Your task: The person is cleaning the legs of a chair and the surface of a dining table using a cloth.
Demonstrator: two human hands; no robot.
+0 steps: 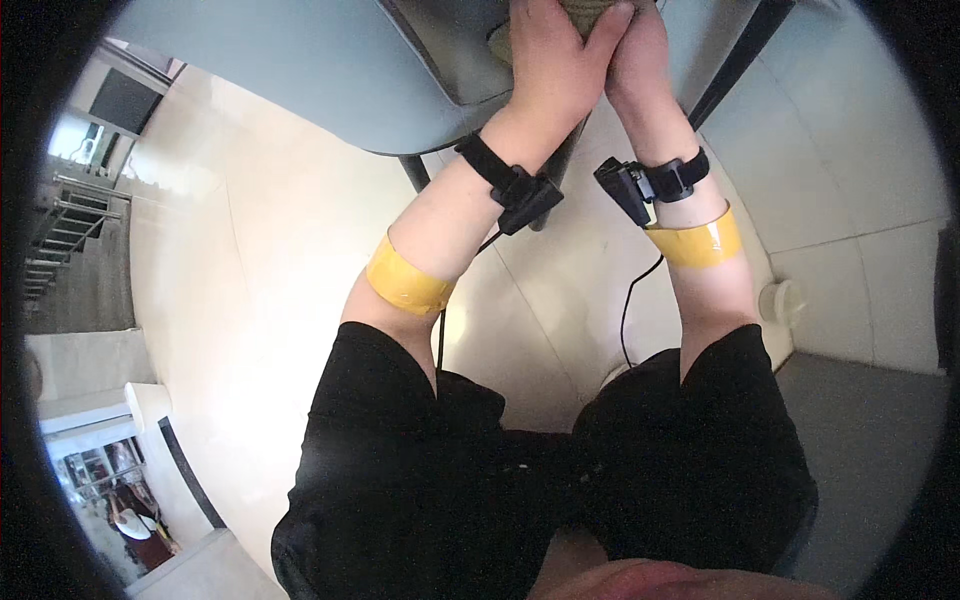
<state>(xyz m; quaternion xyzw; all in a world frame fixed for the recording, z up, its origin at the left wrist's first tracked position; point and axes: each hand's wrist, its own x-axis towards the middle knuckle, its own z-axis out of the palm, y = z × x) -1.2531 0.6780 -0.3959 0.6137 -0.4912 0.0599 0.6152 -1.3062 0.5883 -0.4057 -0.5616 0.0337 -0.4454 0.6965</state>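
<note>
At the top edge my left hand (pixel 553 55) and my right hand (pixel 638 55) are close together. An olive-green cloth (pixel 588 12) with a knitted look shows between them, and more of it pokes out left of my left wrist. My left thumb presses against the cloth, pointing toward my right hand. The other fingers of the left hand run out of the picture. Those of my right hand are cut off or hidden, so its grip does not show. Both hands are over a blue-grey chair (pixel 330 80), beside its raised edge.
Dark chair legs (pixel 745 60) stand on the pale tiled floor (pixel 250 250). A small round whitish object (pixel 783 302) is at the right by the tiled wall (pixel 845 230). Thin black cables (pixel 630 310) hang from the wrist devices. Far left are railings (pixel 75 220) and a person (pixel 140 525).
</note>
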